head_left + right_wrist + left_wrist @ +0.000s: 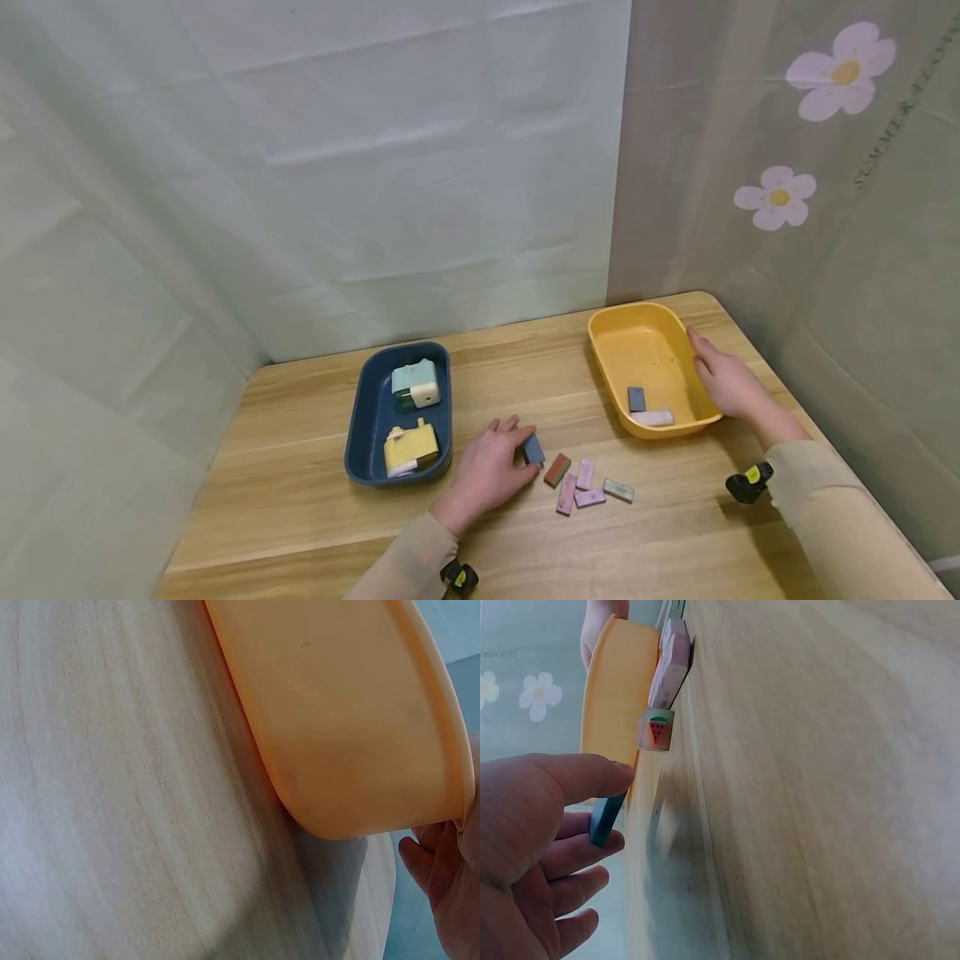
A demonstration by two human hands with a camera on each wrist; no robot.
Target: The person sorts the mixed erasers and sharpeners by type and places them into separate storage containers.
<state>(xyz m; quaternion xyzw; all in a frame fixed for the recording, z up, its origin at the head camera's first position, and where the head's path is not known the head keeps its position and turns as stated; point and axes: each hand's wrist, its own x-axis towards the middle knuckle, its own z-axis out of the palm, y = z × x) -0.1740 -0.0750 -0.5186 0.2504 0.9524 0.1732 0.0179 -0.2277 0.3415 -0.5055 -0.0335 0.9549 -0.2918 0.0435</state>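
Observation:
My left hand pinches a flat blue eraser between thumb and fingers; the left wrist view shows this eraser tilted on edge, close over the table. Just right of it lie a red-and-green eraser, several pink erasers and a grey-green eraser. My right hand grips the right rim of a yellow tray. Inside that tray, at its near end, are a dark blue eraser and a pale pink eraser. The right wrist view shows the tray's outer wall.
A navy blue tray stands left of my left hand. In it sit a light blue-and-cream pencil sharpener and a yellow one. The wooden table meets hanging cloth at the back and right.

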